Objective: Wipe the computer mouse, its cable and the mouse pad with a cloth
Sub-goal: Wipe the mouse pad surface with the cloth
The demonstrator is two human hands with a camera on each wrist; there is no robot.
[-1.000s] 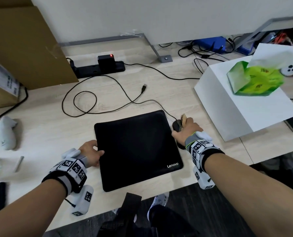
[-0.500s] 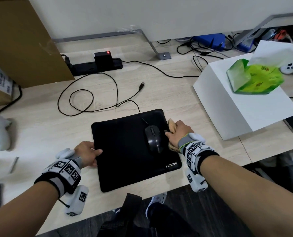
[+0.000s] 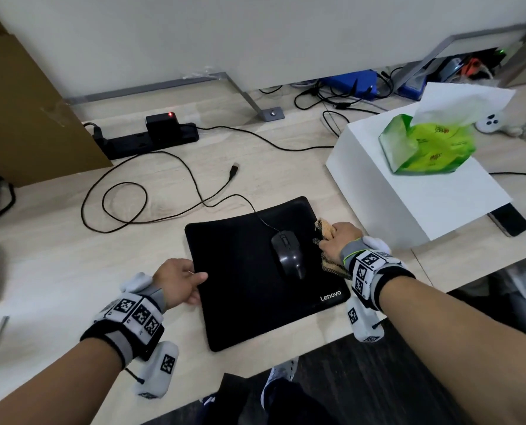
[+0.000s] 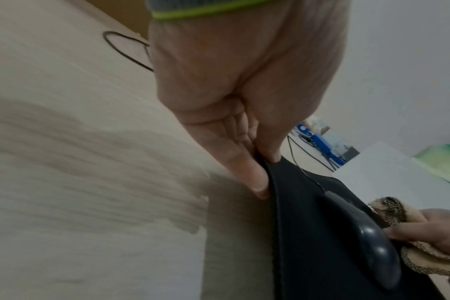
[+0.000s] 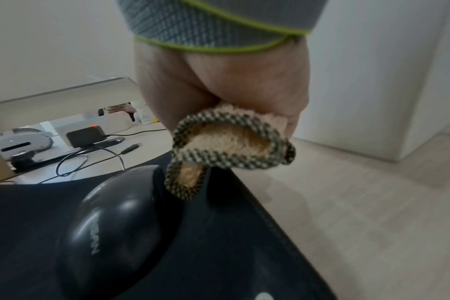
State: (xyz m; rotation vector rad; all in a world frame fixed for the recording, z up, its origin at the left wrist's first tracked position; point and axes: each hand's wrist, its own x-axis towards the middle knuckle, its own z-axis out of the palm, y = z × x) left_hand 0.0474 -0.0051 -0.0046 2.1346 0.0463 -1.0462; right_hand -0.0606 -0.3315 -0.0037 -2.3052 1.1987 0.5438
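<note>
Black mouse (image 5: 116, 229) lettering — right wrist only

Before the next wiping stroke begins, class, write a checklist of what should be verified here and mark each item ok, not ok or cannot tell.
1. Cloth in the right hand: ok, bunched and gripped.
2. Mouse resting on the mouse pad: ok, right half of the pad.
3. Left hand steadying the pad: ok, thumb on top of its left edge, fingers beside it.
4. Cloth touching the mouse: cannot tell; it sits right beside it.
5. Cable unplugged: ok, its USB plug lies loose on the desk.
6. Cable already wiped: cannot tell.
</note>
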